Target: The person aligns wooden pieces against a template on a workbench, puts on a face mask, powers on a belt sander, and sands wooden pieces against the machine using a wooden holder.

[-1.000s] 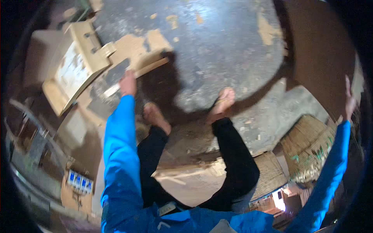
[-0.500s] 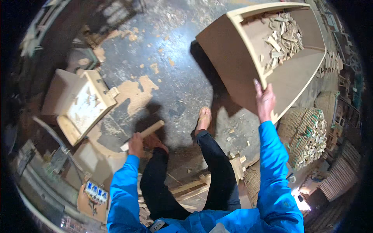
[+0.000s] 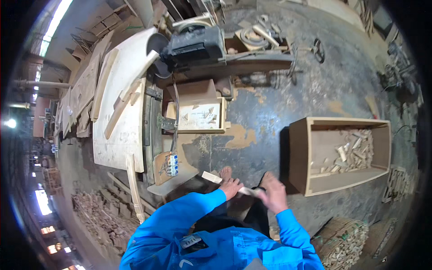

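Note:
A short pale wooden stick [image 3: 210,177] lies across the front of my body. My left hand [image 3: 231,188] is closed around its middle, and its pale left end sticks out past the fingers. My right hand [image 3: 273,195] is at the stick's right end and is smeared by motion, so I cannot make out whether it grips the wood. To the right on the floor is a large open wooden box [image 3: 294,157], apart from both hands, with many small wood offcuts [image 3: 355,150] inside.
A pale work table [image 3: 118,148] with wooden strips [image 3: 121,112] on it is at the left, beside a dark motor [image 3: 198,44]. A smaller box [image 3: 223,115] holding wood scraps sits by the table. A switch box [image 3: 173,164] hangs from cables. Bundled sticks [image 3: 343,238] lie at lower right.
My right hand has let go of the large box's edge and come across to the stick. The view has swung left, bringing the work table in. My left hand still holds the stick.

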Available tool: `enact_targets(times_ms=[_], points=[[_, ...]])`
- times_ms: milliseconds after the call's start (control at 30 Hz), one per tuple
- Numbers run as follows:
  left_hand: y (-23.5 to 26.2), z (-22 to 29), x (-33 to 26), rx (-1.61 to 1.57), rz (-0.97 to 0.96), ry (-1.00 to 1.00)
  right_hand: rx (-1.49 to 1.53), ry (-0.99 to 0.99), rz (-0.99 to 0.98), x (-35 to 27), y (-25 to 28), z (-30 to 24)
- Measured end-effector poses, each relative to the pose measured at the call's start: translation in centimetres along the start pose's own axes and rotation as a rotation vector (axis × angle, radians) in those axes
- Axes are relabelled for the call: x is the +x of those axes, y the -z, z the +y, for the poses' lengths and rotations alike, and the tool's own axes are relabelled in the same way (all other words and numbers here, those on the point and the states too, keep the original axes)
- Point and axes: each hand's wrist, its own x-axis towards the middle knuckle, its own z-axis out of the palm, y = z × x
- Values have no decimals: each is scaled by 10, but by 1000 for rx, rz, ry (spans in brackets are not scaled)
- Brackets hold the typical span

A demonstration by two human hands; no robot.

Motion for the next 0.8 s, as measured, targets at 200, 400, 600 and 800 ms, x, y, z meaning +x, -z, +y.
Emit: enact_targets(times_ms=[200,400,600,800], points=[[81,56,-17,105,123,-194,-117,-223,-775,-43,10,-62],[102,62,-29,-82,406,-62,-141,-176,-544,-47,36,-39],[132,47,-95,-527,548,557,-8,-126,-446,-37,86,-29],[152,108,-145,-1100,747,683,201,200,-500,20,100,-131]])
